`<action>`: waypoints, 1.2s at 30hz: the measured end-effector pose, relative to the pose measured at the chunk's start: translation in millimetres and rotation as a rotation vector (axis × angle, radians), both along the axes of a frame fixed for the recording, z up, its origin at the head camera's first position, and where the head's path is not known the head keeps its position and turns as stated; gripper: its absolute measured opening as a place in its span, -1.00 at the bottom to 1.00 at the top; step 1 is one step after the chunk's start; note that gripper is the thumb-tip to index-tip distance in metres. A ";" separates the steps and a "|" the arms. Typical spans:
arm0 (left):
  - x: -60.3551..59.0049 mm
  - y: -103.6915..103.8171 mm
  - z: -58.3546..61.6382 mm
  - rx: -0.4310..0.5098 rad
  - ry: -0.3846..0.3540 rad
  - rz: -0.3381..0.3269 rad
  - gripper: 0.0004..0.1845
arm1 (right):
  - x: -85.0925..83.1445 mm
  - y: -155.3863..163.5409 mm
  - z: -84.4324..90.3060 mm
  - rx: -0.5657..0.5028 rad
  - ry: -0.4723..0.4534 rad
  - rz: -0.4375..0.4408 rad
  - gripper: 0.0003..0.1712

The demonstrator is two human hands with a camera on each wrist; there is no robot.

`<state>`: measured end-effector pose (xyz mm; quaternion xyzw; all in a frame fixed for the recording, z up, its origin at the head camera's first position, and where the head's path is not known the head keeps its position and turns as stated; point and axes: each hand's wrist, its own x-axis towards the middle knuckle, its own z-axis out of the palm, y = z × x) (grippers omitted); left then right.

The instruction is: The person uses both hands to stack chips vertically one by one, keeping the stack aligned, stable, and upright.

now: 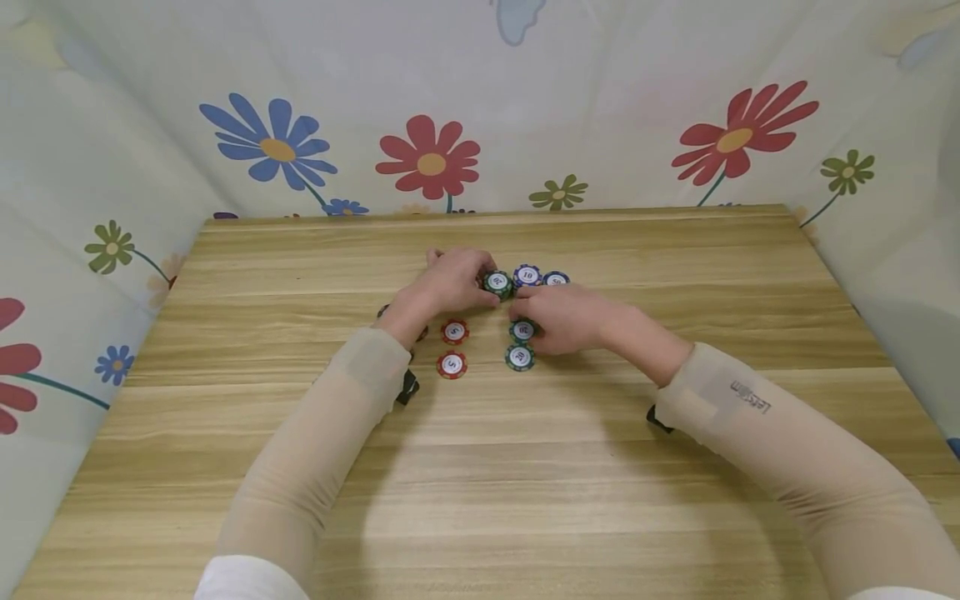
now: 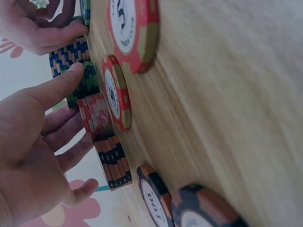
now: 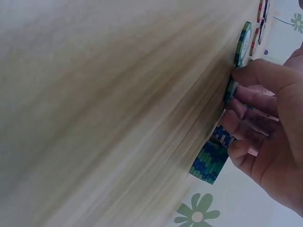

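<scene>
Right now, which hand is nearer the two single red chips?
Left. The left hand sits just above the red chips; the right hand is across at the green chips.
</scene>
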<state>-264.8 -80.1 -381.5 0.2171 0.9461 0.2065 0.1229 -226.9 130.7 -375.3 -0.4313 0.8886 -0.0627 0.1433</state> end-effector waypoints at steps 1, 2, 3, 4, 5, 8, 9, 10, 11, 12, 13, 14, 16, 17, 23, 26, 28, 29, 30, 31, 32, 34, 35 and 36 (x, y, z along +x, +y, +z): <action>-0.1 0.1 -0.3 0.002 0.000 -0.001 -0.58 | -0.2 0.0 -0.2 0.004 0.001 -0.002 -0.55; -0.3 0.2 -0.6 0.003 0.000 -0.001 -0.58 | -0.3 0.3 -0.5 0.005 0.002 -0.002 -0.54; -0.6 0.3 -0.9 0.004 0.002 -0.002 -0.58 | -0.4 0.4 -0.8 0.003 0.001 -0.003 -0.53; -0.8 0.4 -1.2 0.004 0.002 -0.002 -0.59 | -0.8 0.9 -1.1 -0.001 0.002 -0.003 -0.53; -0.8 0.4 -1.2 0.004 0.002 -0.003 -0.59 | -1.0 1.2 -1.2 -0.007 0.002 -0.006 -0.53; -0.9 0.5 -1.4 0.005 0.004 -0.001 -0.59 | -1.8 2.4 -1.0 -0.034 0.002 -0.017 -0.57; -0.8 0.4 -1.4 0.007 0.005 -0.001 -0.59 | -2.4 2.6 -1.0 -0.043 0.004 -0.024 -0.58; -0.6 0.3 -1.2 0.008 0.005 0.000 -0.60 | -2.9 3.0 -0.8 -0.048 0.011 -0.030 -0.60; -0.4 0.2 -1.1 0.010 0.005 0.001 -0.60 | -3.2 3.3 0.0 -0.057 0.016 -0.037 -0.61; -0.3 0.2 -1.0 0.011 0.005 0.002 -0.60 | -3.7 3.5 0.7 -0.067 0.020 -0.042 -0.61; -0.3 0.1 -0.9 0.012 0.005 0.002 -0.61 | -4.1 3.9 1.6 -0.077 0.022 -0.049 -0.61; -0.3 -0.1 -1.0 0.014 0.003 0.002 -0.61 | -4.5 4.2 2.7 -0.086 0.025 -0.056 -0.60; -0.2 -0.4 -1.1 0.018 0.002 0.003 -0.61 | -5.2 4.5 5.3 -0.113 0.035 -0.066 -0.60; -0.2 -0.7 -1.3 0.018 0.001 0.003 -0.61 | -5.5 4.5 6.8 -0.132 0.039 -0.072 -0.59; -0.4 -1.8 -1.5 0.029 0.005 0.001 -0.63 | -7.4 2.4 14.3 -0.238 0.101 -0.097 -0.57; -0.6 -1.9 -1.6 0.040 0.003 0.000 -0.64 | -8.9 0.4 16.1 -0.264 0.135 -0.116 -0.57; -0.8 -2.1 -1.9 0.039 0.002 0.000 -0.64 | -10.6 -1.1 16.2 -0.266 0.160 -0.132 -0.57; -0.9 -2.1 -2.0 0.038 0.002 0.001 -0.64 | -11.6 -1.9 16.2 -0.267 0.173 -0.137 -0.56; -1.0 -2.1 -2.1 0.035 0.003 0.001 -0.63 | -12.9 -2.8 15.9 -0.268 0.188 -0.142 -0.56; -1.0 -2.1 -2.2 0.032 0.004 0.001 -0.63 | -14.4 -3.6 15.2 -0.267 0.205 -0.145 -0.56; -1.0 -2.1 -2.3 0.030 0.005 0.002 -0.62 | -15.9 -4.6 14.7 -0.265 0.220 -0.148 -0.56; -0.9 -2.1 -2.3 0.024 0.009 0.003 -0.62 | -18.6 -6.4 13.5 -0.257 0.248 -0.151 -0.55; -0.8 -2.0 -2.2 0.021 0.010 0.002 -0.61 | -19.8 -7.3 13.0 -0.252 0.255 -0.154 -0.55; -0.6 -2.0 -2.1 0.018 0.010 0.002 -0.61 | -21.0 -8.3 12.5 -0.246 0.261 -0.154 -0.54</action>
